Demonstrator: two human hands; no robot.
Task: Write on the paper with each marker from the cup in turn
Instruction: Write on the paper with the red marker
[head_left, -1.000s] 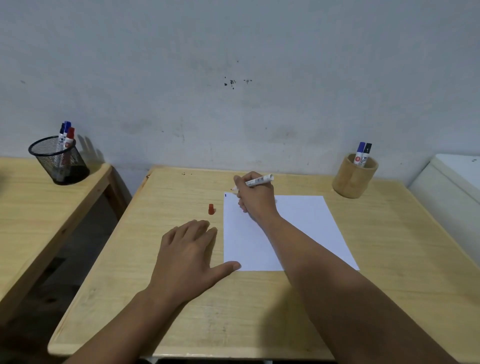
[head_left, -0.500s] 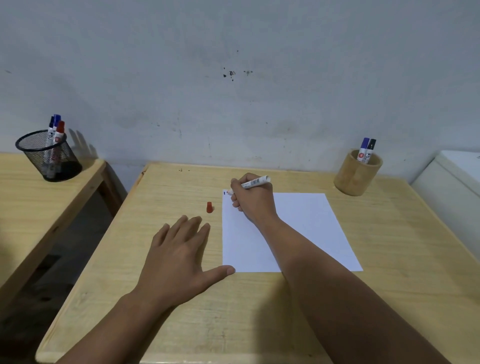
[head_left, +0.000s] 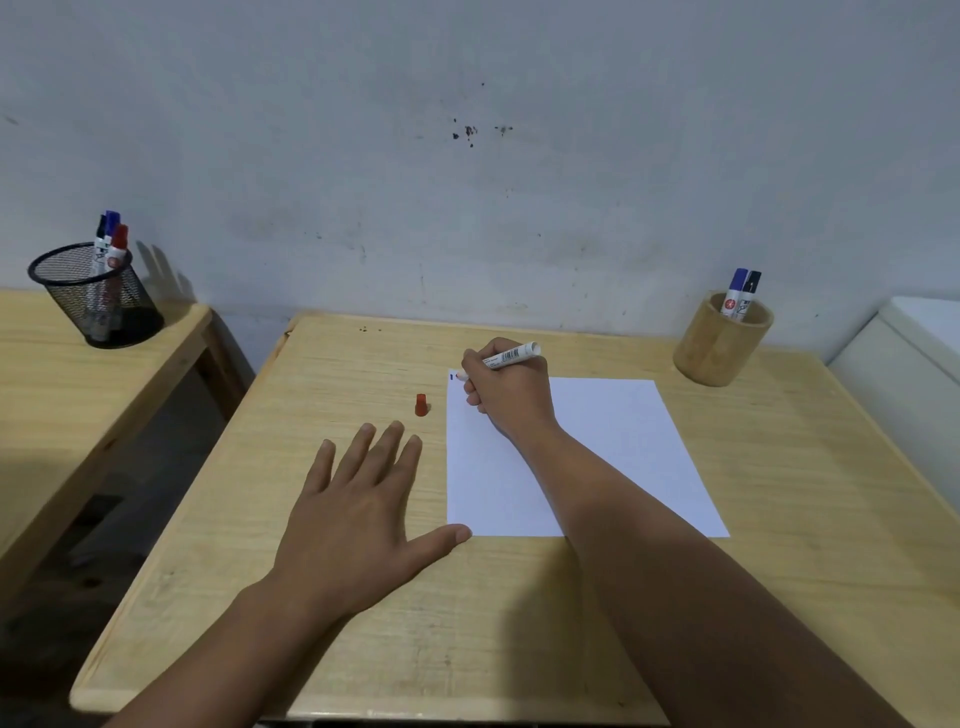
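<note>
So the right hand (head_left: 511, 392) has its fingers (head_left: 475, 385) wrapped tight around a white marker (head_left: 511, 356), the tip pointing down at the paper's (head_left: 623, 447) far left corner. The marker's barrel leans up and to the right, back end sticking out past the knuckles. There's a tiny dark blue mark (head_left: 451, 376) on the sheet right by that corner, just beside the tip. Can't tell if the tip is actually touching the paper, the hand covers it.

The paper lies flat around the middle of the surface (head_left: 779, 597), a bit toward the far edge. The right forearm crosses over its near part.

The left hand (head_left: 358, 514) is flat on the surface, palm down, fingers spread apart and holding nothing, with the thumb tip touching the paper's near left corner. A red cap (head_left: 421, 405) stands upright just left of the paper, a little beyond the left fingertips.

The wooden cup (head_left: 719, 345) sits near the far right corner, well apart from the paper, with a blue-capped and a black-capped marker standing in it.

Off to the left, a separate table has a black mesh pot (head_left: 98, 301) with a few more markers.
</note>
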